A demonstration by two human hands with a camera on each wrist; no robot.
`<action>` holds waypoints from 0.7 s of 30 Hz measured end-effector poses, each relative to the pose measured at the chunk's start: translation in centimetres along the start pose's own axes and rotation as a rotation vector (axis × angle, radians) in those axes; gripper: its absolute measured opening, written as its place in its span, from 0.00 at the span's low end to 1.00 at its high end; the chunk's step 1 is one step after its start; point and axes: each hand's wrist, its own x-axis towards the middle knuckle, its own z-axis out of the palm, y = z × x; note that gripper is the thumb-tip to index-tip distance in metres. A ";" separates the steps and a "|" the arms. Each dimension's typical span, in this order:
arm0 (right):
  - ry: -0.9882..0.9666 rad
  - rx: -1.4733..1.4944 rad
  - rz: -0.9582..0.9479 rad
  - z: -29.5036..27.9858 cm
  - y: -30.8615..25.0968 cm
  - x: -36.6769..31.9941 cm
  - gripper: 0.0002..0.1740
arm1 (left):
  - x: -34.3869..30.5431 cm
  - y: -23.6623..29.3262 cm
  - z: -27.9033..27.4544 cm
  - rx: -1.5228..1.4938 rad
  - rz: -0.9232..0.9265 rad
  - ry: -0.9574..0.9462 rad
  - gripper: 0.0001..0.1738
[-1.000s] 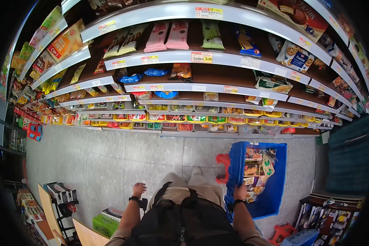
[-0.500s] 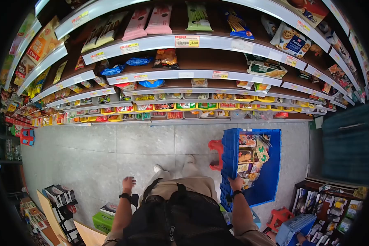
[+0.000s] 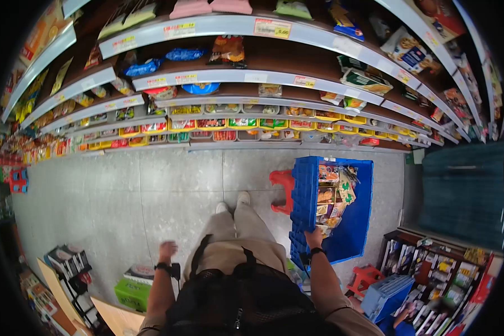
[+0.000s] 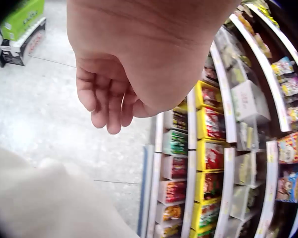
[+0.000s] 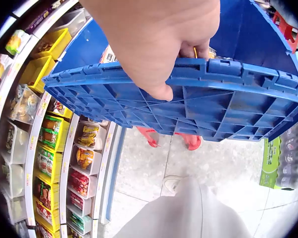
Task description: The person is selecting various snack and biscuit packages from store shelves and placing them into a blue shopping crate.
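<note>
My right hand grips the near-left edge of a big blue plastic crate. In the right wrist view the thumb of that hand presses the ribbed outer side, while the fingers curl over the rim to the inside. Packaged snacks lie along the crate's left part. A red stool shows under the crate's left side. My left hand hangs beside my leg over the grey floor; its fingers are loosely bent with nothing in them, as the left wrist view shows too.
Stocked snack shelves span the front, with yellow and clear bins low down. Behind on the left are a green box and a wooden board. At back right stand another red stool, a smaller blue crate and a person's arm.
The shelves and crate have shifted upward and somewhat left in the head view, and my feet have changed position. My right hand keeps hold of the crate; my left hand stays free.
</note>
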 end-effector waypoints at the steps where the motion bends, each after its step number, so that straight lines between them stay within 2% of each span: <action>1: -0.010 0.000 0.047 -0.2 -0.9 -0.9 0.31 | 1.0 -2.6 -1.8 -0.045 -0.185 0.022 0.13; 2: -0.042 -0.016 0.088 -0.3 -1.1 -2.4 0.29 | 0.7 -4.8 -3.8 -0.089 -0.395 0.064 0.12; 3: -0.017 -0.020 0.037 -0.3 -1.1 -2.6 0.28 | -0.5 -4.1 -3.6 -0.010 -0.467 0.102 0.11; 4: 0.003 -0.016 0.072 -0.1 -1.1 -4.0 0.28 | -0.1 -2.9 -4.0 0.095 -0.535 0.110 0.11; 5: -0.019 0.024 0.062 -0.5 -1.2 -4.2 0.32 | 2.4 -5.8 -6.2 0.001 -0.505 0.055 0.11; 6: -0.051 0.077 0.047 -0.6 -1.2 -3.9 0.36 | 1.6 -3.8 -4.9 0.093 -0.501 0.108 0.09; 7: 0.000 0.013 -0.014 1.0 0.7 -4.0 0.40 | 4.1 -5.7 -7.1 0.017 -0.324 -0.044 0.08; 8: -0.002 -0.007 -0.012 0.4 0.6 -4.4 0.40 | 9.8 -10.8 -9.0 -0.426 -0.238 -0.147 0.09; 9: -0.060 -0.046 0.031 0.0 0.0 -3.7 0.41 | 5.7 -4.0 -6.4 0.002 -0.240 -0.108 0.11; 10: -0.114 -0.081 0.079 -0.1 -0.3 -4.4 0.42 | 5.7 2.3 -3.0 -0.082 -0.282 0.045 0.13; 11: -0.082 -0.082 0.026 0.8 0.7 -4.1 0.43 | 6.2 4.3 -2.4 -0.138 -0.212 -0.040 0.14; 13: -0.057 -0.054 0.031 1.6 1.6 -4.4 0.43 | 5.7 9.2 0.4 -0.102 -0.143 -0.060 0.14; 15: -0.007 -0.032 0.035 1.0 2.0 -4.5 0.43 | 6.0 12.4 2.5 -0.064 -0.047 -0.083 0.14; 18: -0.026 -0.068 0.118 0.7 1.3 -6.0 0.42 | 7.8 11.6 2.6 -0.070 -0.076 -0.149 0.13; 20: -0.118 -0.051 0.250 0.0 0.0 -7.8 0.38 | 8.2 10.8 2.7 -0.052 -0.065 -0.139 0.13; 21: -0.107 -0.093 0.243 0.7 1.1 -8.3 0.39 | 8.7 10.1 3.2 -0.030 -0.078 -0.136 0.13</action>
